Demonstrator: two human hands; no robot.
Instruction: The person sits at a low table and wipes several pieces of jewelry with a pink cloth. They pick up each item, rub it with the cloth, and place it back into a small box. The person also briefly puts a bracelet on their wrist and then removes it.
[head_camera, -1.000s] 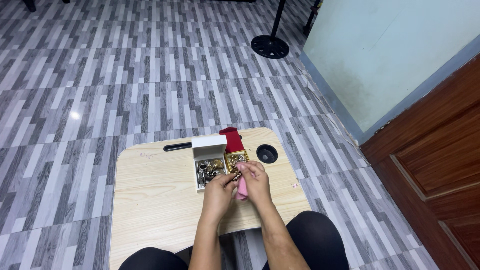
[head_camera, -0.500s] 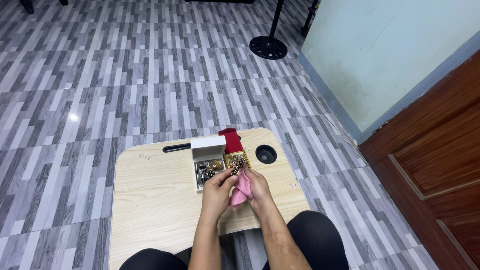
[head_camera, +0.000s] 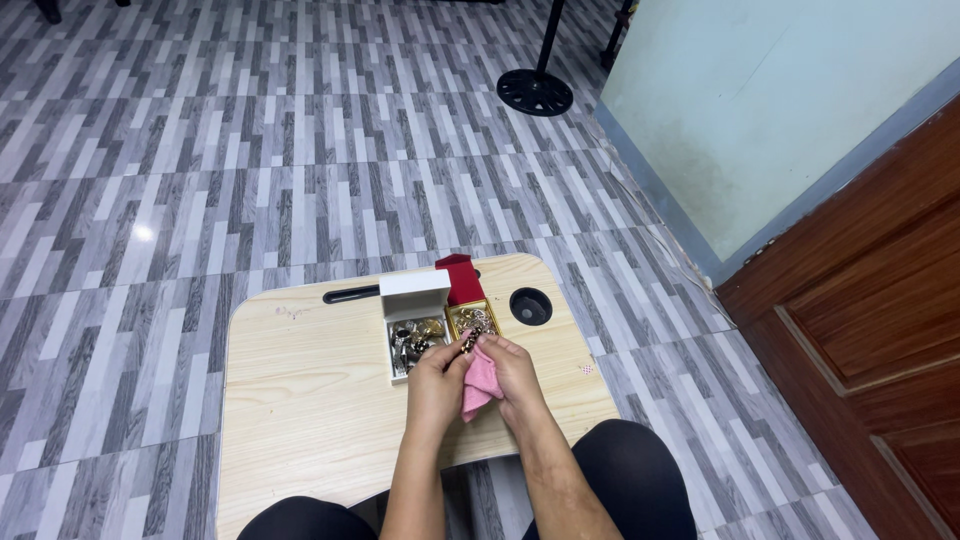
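Pink cloth (head_camera: 480, 379) w/ small metal trinket (head_camera: 467, 343), held above lap desk.

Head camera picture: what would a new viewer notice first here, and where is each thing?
First the two hands, left hand and right hand, meeting at the middle of the small wooden lap table around a pink cloth and a small metal piece. Just behind them lie an open white box of metal trinkets and a red box of golden ones.

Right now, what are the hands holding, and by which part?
Both hands, left and right, hold a pink cloth bunched between them, with a small metal piece at the fingertips. Exactly where the piece is gripped cannot be told.
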